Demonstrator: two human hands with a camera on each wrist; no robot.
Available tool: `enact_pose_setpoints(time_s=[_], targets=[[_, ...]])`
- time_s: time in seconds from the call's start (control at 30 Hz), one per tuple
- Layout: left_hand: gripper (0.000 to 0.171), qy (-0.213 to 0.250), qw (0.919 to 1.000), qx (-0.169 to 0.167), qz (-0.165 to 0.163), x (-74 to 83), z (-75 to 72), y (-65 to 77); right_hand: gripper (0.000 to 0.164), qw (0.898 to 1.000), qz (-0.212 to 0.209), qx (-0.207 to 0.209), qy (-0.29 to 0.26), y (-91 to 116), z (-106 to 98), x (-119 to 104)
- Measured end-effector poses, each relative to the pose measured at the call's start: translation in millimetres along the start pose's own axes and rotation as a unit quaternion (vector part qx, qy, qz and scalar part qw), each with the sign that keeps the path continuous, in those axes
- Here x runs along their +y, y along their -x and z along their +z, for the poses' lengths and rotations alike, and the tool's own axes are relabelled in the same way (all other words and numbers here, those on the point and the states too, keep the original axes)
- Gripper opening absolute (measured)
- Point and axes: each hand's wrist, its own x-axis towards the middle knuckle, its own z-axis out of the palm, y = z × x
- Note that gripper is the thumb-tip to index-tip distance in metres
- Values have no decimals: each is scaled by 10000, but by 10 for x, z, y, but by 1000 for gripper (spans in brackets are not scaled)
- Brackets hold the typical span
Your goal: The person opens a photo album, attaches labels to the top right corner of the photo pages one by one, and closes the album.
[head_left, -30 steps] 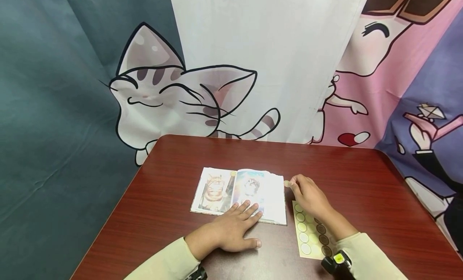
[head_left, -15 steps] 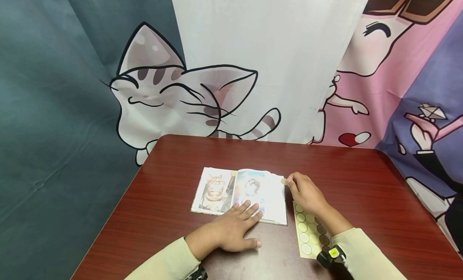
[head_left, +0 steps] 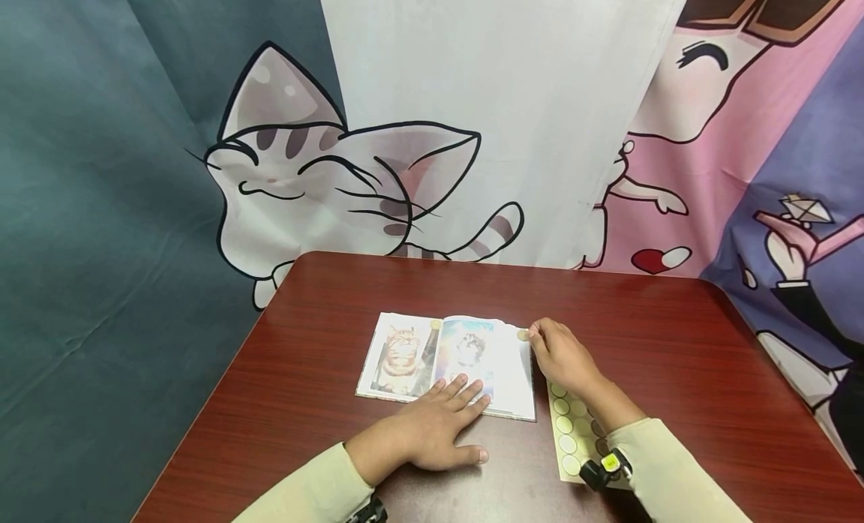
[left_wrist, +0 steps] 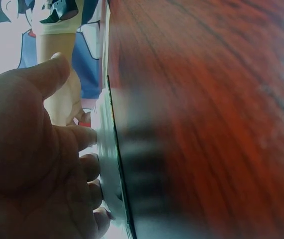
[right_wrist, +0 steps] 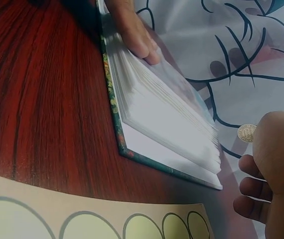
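Note:
An open book (head_left: pixel 513 380) with cat pictures lies on the table. My left hand (head_left: pixel 442 425) rests with spread, straight fingers on the lower edge of its pages; the left wrist view shows the fingertips (left_wrist: pixel 93 195) against the page edges. At the book's upper right corner my right hand (head_left: pixel 563 358) pinches a small round gold sticker (head_left: pixel 523 335) by its edge. That sticker (right_wrist: pixel 247 133) shows a printed pattern in the right wrist view, beside the thumb. Below the right forearm lies a yellow sticker sheet (head_left: pixel 569 442) with round outlines, partly hidden by the arm.
A round gold sticker (head_left: pixel 435 324) sits at the top of the left page. The reddish-brown wooden table (head_left: pixel 283 403) extends around the book. Behind its far edge hangs a cartoon cat cloth (head_left: pixel 540 95).
My right hand has moved left with the gold sticker, from beside the book to over its upper right corner. The left hand and the book have stayed put.

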Motion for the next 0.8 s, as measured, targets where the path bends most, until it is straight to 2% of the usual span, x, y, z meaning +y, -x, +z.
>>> enact_pose_setpoints(time_s=[0.43,0.8], targets=[[86,37,10000,-11,-4,0,-1,-2,21,10000,28,-61,-13,-65,37,-1],[87,40,10000,-49,-41,3,-4,0,17,9999,-9,-80,-82,-133,87,0]])
